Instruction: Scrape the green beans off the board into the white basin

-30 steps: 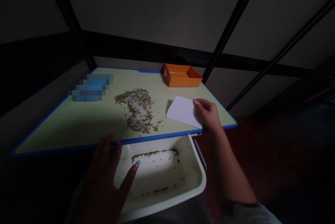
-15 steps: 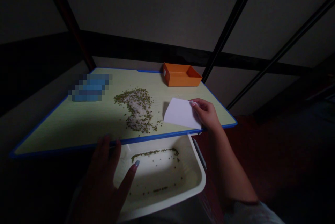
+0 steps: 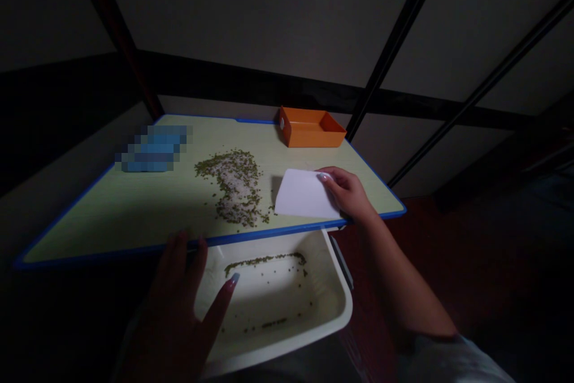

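Note:
My right hand pinches a white card and holds it on edge on the pale table, just right of a pile of green beans mixed with white grains. My left hand grips the left rim of a white tub held under the table's blue front edge, thumb lying inside it. Some green beans lie scattered on the tub's bottom.
An orange open box stands at the table's far right corner. A blurred blue object lies at the far left. Dark frame bars and pale panels rise behind the table; the floor to the right is dark.
My right hand has slid the white card leftward, closer to the pile. My left hand and the tub have stayed put.

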A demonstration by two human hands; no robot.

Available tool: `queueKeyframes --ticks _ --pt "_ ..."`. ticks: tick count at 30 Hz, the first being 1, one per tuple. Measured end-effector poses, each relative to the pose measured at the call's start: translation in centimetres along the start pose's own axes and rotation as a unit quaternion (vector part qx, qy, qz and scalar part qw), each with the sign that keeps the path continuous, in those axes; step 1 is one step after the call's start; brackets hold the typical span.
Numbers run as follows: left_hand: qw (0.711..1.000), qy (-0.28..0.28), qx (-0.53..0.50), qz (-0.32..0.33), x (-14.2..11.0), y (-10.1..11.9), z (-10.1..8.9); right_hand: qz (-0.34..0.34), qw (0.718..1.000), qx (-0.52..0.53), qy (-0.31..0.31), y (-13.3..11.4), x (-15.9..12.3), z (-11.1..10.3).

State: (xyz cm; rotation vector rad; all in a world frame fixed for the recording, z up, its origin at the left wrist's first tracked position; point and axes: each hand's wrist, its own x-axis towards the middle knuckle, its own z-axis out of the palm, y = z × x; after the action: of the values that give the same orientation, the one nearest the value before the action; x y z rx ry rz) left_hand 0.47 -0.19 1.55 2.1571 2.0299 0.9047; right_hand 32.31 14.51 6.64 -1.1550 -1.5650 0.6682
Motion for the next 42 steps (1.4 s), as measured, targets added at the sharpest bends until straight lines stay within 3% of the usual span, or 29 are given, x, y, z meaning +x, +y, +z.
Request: queueKeyframes --ticks 19,26,42 --pt "0.995 0.06 0.038 0.075 -0.1 -0.8 1.0 -0.025 0.999 0.018 -0.027 0.0 0.4 0.6" --pt "0.997 0.043 0.04 0.059 0.0 -0.8 0.8 -0.028 0.999 0.012 -0.028 -0.2 0.3 1.2" --pt "0.995 0.06 0.037 0.068 -0.1 -0.8 1.0 -0.022 0.998 0.024 -0.048 -0.3 0.5 1.8"
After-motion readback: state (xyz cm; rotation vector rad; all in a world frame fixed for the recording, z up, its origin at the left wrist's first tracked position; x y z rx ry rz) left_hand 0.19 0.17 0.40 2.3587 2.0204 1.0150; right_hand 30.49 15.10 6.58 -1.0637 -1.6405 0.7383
